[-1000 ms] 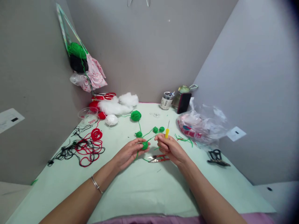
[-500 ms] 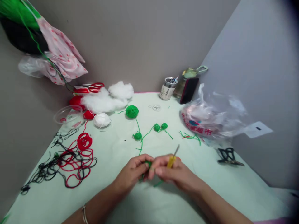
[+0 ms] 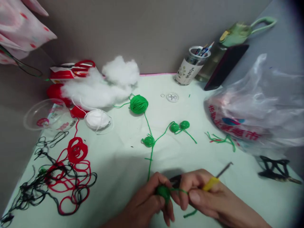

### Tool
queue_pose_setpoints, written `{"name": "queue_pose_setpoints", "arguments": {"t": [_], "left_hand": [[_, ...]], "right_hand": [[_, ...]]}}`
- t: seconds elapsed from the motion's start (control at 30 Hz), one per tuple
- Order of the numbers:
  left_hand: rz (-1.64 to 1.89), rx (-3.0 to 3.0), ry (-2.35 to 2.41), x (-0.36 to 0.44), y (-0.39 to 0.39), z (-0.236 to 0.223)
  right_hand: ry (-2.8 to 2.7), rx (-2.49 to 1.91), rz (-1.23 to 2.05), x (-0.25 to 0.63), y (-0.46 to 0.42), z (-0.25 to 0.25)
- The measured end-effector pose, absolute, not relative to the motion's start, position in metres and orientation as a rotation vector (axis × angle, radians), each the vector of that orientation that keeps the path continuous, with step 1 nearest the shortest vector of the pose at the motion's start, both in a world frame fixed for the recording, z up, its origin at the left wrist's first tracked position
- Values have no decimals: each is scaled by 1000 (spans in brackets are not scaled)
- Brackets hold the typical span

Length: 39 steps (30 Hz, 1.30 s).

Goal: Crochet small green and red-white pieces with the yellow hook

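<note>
My left hand (image 3: 148, 202) is closed round a small green crocheted ball (image 3: 163, 193) at the lower middle. A short strand of green yarn (image 3: 179, 190) runs from the ball to my right hand (image 3: 201, 193), which pinches it between thumb and finger. The right hand also holds a yellow-handled crochet hook (image 3: 211, 182), its metal tip pointing up and right. A loose green yarn end (image 3: 190, 214) hangs below the right hand. Something dark (image 3: 175, 181) lies partly hidden behind the fingers; I cannot tell its kind.
Ahead are a green yarn ball (image 3: 139, 104) and small green crocheted balls (image 3: 184, 124). Tangled red and black cords (image 3: 76, 182), white stuffing (image 3: 95, 90) and white yarn (image 3: 98, 119) lie left. A pen cup (image 3: 190, 68), plastic bag (image 3: 237, 120) and black claw clip (image 3: 275, 167) stand right.
The view has moved closer to the table. My hands have drawn slightly apart, and the yarn strand between them now shows. The crochet hook has tilted further right.
</note>
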State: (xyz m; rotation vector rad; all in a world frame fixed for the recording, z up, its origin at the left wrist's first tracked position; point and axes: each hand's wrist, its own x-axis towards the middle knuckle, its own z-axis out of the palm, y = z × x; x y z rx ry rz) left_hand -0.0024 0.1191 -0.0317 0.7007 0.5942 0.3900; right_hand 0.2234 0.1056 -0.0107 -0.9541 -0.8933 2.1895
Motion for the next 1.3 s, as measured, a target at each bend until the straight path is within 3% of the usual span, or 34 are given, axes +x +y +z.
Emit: {"name": "queue_pose_setpoints", "arguments": {"t": [0.13,0.3,0.43,0.57,0.93,1.3], "left_hand": [[310,758,688,-7,121,-24],[396,949,664,-6,119,-29],[430,852,668,-3,120,-32],[470,855,723,-11,127,-22],[646,810,731,0,112,-26],[805,685,623,5,92,4]], "right_hand": [[-847,-1059,2138,223,113,-9],[-1446,-826,2237,216,114,10],[-1144,-1136,2208,215,108,14],[-890,-1178,2079,219,107,9],[-969,-1049,1882,209,102,9],[-1084,-931,1777,213,100,17]]}}
